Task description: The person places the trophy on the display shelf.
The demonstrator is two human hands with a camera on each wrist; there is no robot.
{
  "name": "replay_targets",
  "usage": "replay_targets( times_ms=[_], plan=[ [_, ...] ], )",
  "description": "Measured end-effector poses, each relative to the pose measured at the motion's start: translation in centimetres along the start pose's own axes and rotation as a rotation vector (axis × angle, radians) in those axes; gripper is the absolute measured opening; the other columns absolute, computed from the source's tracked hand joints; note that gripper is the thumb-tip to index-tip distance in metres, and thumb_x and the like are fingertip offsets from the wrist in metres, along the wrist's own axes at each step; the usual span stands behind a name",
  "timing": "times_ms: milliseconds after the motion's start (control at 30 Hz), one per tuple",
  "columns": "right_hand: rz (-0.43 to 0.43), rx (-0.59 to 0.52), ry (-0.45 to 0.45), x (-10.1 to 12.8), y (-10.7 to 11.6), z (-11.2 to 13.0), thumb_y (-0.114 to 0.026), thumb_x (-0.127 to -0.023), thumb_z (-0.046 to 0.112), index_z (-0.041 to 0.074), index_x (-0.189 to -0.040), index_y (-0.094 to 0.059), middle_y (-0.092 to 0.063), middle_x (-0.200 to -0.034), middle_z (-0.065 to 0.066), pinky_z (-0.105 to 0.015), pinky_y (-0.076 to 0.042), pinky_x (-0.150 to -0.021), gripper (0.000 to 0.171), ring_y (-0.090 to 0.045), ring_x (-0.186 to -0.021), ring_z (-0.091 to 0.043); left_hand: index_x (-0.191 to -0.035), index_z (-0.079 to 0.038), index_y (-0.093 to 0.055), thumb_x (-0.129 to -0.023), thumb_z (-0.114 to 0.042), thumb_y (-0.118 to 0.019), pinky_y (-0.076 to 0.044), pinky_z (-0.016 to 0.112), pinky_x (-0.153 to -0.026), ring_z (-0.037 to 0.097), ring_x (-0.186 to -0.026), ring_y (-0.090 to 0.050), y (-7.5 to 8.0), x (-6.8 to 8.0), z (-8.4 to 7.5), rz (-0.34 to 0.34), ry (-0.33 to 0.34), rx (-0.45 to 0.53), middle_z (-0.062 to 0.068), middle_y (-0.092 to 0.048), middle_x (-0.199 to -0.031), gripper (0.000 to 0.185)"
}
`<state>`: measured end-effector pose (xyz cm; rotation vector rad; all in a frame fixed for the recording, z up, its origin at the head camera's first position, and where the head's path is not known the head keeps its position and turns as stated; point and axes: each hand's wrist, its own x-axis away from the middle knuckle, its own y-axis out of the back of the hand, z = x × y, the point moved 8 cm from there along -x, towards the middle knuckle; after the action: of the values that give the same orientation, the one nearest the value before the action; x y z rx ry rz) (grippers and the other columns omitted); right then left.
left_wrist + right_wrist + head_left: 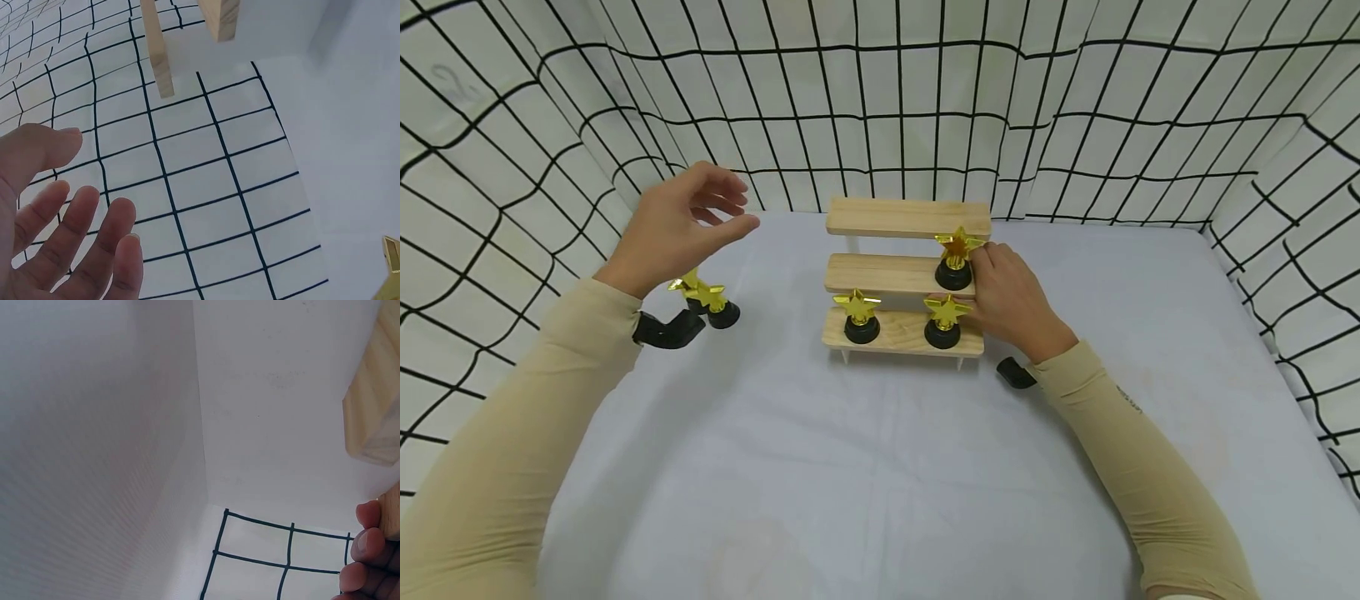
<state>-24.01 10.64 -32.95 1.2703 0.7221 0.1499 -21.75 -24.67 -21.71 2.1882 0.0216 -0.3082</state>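
Note:
A three-step wooden shelf (904,218) stands mid-table. Small trophies, each a gold star on a black base, sit on it: one on the middle step (956,258) and two on the bottom step (860,317) (943,322). My right hand (1009,293) reaches in from the right, and its fingers curl at the base of the middle-step trophy. Its fingertips (365,550) show beside the shelf's wood (375,412). My left hand (688,218) hovers above two more trophies (709,302) on the table, with its fingers (81,244) spread and holding nothing.
The white table (865,467) is walled on three sides by white cloth with a black grid (895,108). A shelf leg (157,53) and a gold trophy tip (391,259) appear in the left wrist view. Tan sleeves cover both forearms.

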Motion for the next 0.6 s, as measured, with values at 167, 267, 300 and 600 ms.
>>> replay_targets(
  times_ms=[167, 267, 300, 600],
  plan=[
    [0.005, 0.001, -0.007, 0.0, -0.1, -0.1, -0.024, -0.081, 0.089, -0.007, -0.113, -0.058, -0.062, -0.098, -0.020, -0.045, -0.052, -0.080, 0.107, -0.056, -0.090, -0.034, -0.122, -0.015, -0.063, -0.092, -0.037, -0.077, -0.046, 0.004, -0.083, -0.012, -0.096, -0.060, 0.8, 0.4, 2.1, -0.030, 0.028, 0.024, -0.019, -0.064, -0.109, 0.040],
    [0.017, 0.003, -0.014, 0.0, -0.2, -0.2, -0.032, -0.083, 0.087, -0.007, -0.113, -0.058, -0.062, -0.100, -0.020, -0.045, -0.052, -0.081, 0.102, -0.056, -0.091, -0.034, -0.122, -0.013, -0.063, -0.093, -0.034, -0.077, -0.046, 0.003, -0.082, -0.013, -0.094, -0.060, 1.2, 0.5, 3.0, -0.054, 0.031, 0.030, -0.025, -0.062, -0.104, 0.038],
    [0.020, 0.003, -0.017, 0.0, -0.2, -0.2, -0.035, -0.084, 0.086, -0.007, -0.113, -0.058, -0.062, -0.100, -0.020, -0.045, -0.052, -0.081, 0.100, -0.056, -0.091, -0.034, -0.122, -0.012, -0.063, -0.093, -0.033, -0.077, -0.046, 0.002, -0.081, -0.014, -0.094, -0.060, 1.3, 0.6, 3.3, -0.062, 0.031, 0.031, -0.026, -0.062, -0.103, 0.038],
    [0.020, 0.006, -0.019, 0.0, -0.3, -0.3, -0.049, -0.086, 0.080, -0.006, -0.113, -0.058, -0.062, -0.101, -0.019, -0.045, -0.053, -0.081, 0.091, -0.057, -0.091, -0.034, -0.122, -0.014, -0.063, -0.093, -0.034, -0.077, -0.044, 0.002, -0.080, -0.015, -0.094, -0.057, 1.5, 1.2, 5.9, -0.122, 0.087, 0.038, -0.031, -0.059, -0.100, 0.037]
  ],
)
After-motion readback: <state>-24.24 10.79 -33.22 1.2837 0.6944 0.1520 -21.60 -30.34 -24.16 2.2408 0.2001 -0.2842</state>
